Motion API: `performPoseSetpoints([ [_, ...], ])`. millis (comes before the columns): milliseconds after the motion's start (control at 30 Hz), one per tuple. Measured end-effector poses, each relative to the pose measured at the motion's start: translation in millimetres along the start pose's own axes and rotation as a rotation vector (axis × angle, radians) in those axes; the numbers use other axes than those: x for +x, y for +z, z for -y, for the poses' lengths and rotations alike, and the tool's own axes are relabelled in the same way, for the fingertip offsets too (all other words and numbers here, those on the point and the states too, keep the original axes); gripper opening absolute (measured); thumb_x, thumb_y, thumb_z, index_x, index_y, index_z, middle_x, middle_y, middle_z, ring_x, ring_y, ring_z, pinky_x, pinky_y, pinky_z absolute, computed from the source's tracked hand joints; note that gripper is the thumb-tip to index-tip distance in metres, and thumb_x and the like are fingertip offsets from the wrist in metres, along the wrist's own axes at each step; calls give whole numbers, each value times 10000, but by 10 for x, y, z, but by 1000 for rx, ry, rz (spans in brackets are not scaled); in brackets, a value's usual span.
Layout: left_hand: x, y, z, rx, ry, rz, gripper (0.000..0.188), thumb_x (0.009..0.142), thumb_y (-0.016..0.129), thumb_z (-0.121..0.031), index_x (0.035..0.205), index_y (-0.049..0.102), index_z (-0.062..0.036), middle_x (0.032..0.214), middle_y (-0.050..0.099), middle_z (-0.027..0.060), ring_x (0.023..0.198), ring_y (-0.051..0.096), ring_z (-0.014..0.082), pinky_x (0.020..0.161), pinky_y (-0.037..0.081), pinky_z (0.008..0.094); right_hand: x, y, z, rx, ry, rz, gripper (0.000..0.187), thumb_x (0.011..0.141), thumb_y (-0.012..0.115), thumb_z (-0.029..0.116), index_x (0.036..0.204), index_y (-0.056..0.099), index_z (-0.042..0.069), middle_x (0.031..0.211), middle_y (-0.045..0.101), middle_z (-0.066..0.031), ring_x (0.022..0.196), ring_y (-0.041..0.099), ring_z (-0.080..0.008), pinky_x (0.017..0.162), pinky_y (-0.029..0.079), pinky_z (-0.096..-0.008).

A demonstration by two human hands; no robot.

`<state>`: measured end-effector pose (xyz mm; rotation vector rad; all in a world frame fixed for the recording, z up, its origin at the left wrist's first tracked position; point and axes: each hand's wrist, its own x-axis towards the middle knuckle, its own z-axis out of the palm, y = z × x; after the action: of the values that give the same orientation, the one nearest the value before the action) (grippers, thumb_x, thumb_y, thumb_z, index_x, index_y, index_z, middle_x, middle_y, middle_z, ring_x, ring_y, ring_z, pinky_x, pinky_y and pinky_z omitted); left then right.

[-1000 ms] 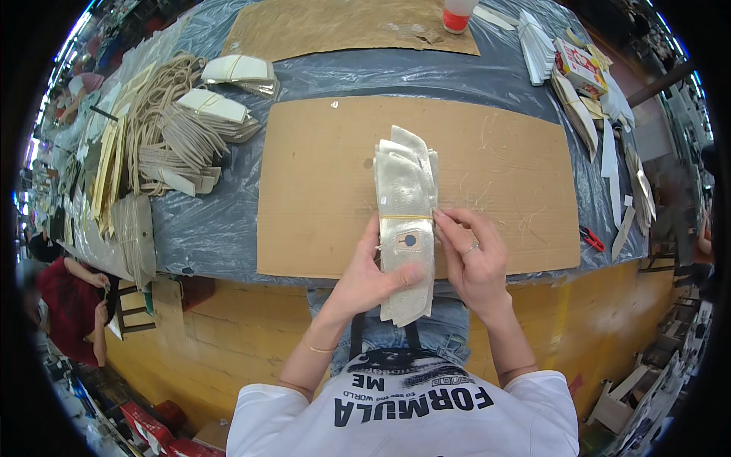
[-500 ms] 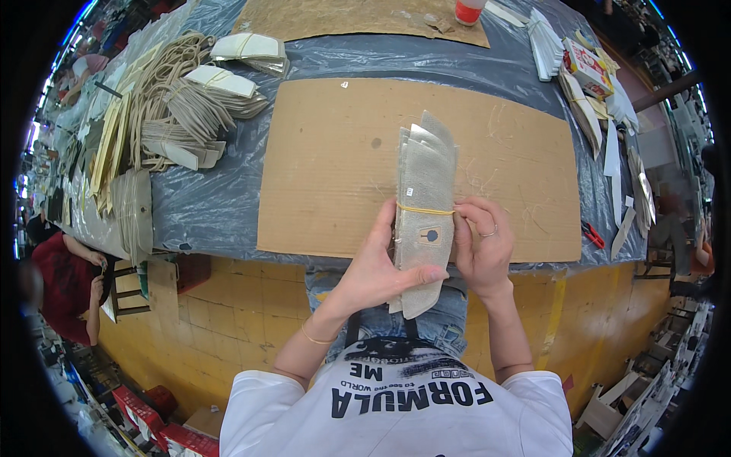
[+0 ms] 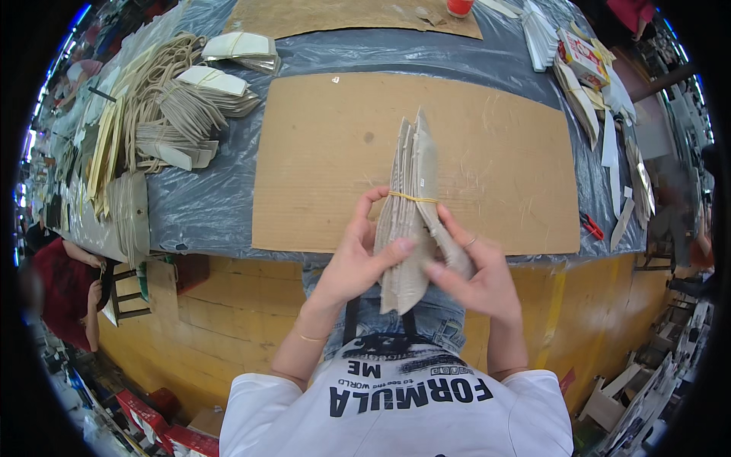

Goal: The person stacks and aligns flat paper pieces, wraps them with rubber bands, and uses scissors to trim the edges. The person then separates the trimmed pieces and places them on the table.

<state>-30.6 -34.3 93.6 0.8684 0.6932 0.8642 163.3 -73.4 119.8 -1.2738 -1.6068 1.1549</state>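
"Beige strips, by the look of it. What have you got?"

"It's a bundle [image 3: 406, 221], cinched around its middle by a yellow band [image 3: 412, 198]. Its far ends splay apart into points."

"Where is it?"

"Right in front of me, over the near edge of the cardboard [image 3: 320, 167]. The near end reaches past that edge, above my jeans [image 3: 444, 314]."

"And your hands?"

"My left hand [image 3: 354, 263] grips the bundle from the left, thumb across its face on the near side of the band, index finger up at the band's left end. My right hand [image 3: 483, 278] pinches the outer strip [image 3: 454, 254] between thumb and fingers, bowing it out to the right. That hand is a little blurred."

"What's under the cardboard?"

"Dark plastic [image 3: 202, 221], wrinkled and shiny."

"Anything off to the left?"

"Looped cords [image 3: 156, 68] and a pile of strips [image 3: 186, 114], with a pale stack [image 3: 242, 47] just beyond. Nearer, away from the table, sits a person [image 3: 65, 293] in dark red."

"To the right?"

"A red-handled tool [image 3: 591, 226] just beside the cardboard. Farther off, a red and white box [image 3: 583, 57] near some white strips [image 3: 539, 38]."
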Motion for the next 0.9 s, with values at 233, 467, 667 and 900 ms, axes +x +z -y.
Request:
performPoseSetpoints([
  [233, -49, -172, 87, -115, -65, -11, 597, 949, 604, -174, 1417, 260, -40, 1253, 548, 124, 1133, 545, 146, 932, 474, 309, 144, -287, -10, 608, 294, 207, 513, 989, 356, 231, 1375, 425, -99, 1160, 620, -240, 861, 699, -255, 765, 559, -280],
  [467, -24, -198, 63, -185, -62, 12, 547, 958, 583, -174, 1393, 281, -35, 1258, 533, 122, 1149, 536, 156, 966, 464, 324, 205, -273, 14, 618, 377, 212, 576, 946, 432, 270, 1367, 420, -123, 1093, 643, -252, 890, 692, -283, 828, 533, -309],
  [667, -18, -13, 54, -25, -16, -85, 567, 929, 614, -125, 1387, 292, -35, 1229, 533, 154, 1144, 526, 183, 982, 440, 338, 124, -29, 19, -259, 48, 74, 908, 713, 779, 136, 1456, 300, -68, 1192, 624, -211, 1110, 611, -269, 971, 448, -337],
  [900, 0, -24, 29, -52, -42, -45, 604, 926, 628, -135, 1406, 275, -33, 1217, 541, 160, 1136, 528, 193, 989, 425, 341, 93, -109, -24, 391, 280, 126, 824, 760, 612, 61, 1474, 229, -89, 1133, 615, -176, 971, 627, -207, 891, 477, -292],
])
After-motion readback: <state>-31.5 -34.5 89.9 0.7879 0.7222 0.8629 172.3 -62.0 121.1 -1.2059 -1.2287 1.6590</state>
